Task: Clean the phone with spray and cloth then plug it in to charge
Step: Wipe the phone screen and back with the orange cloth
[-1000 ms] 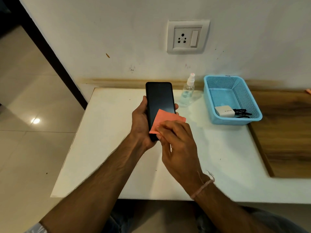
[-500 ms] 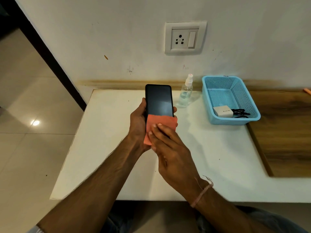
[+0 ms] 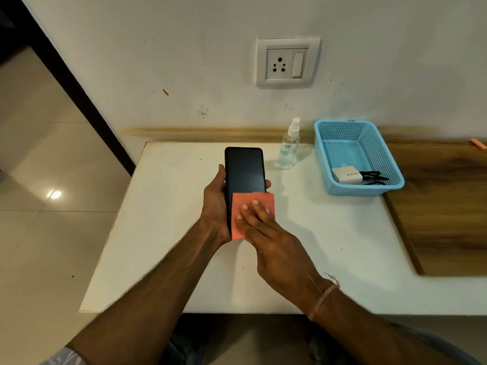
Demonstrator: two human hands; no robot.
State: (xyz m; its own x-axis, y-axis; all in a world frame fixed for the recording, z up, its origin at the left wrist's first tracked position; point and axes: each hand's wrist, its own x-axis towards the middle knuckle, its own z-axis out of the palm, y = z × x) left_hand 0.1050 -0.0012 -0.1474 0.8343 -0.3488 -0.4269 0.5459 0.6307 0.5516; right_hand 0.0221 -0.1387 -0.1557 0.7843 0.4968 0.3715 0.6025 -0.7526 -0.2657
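My left hand [image 3: 214,206] grips a black phone [image 3: 245,171] by its sides, screen up, above the white table [image 3: 163,233]. An orange cloth [image 3: 262,201] lies over the phone's lower half. My right hand [image 3: 266,233] presses the cloth against the screen with flat, straight fingers. A clear spray bottle [image 3: 289,146] with a white nozzle stands on the table behind the phone, near the wall. A white charger [image 3: 346,175] with a black cable [image 3: 373,177] lies inside a blue basket [image 3: 342,127]. A wall socket [image 3: 287,61] with a switch sits above the table.
To the right of the white table a wooden surface [image 3: 445,201] carries a small orange object [image 3: 478,143] at its far edge. A tiled floor [image 3: 39,206] and a dark door frame [image 3: 71,83] lie to the left.
My right hand has flattened out and slid the cloth down and across the phone's lower screen. The phone has stayed in my left hand, shifted slightly.
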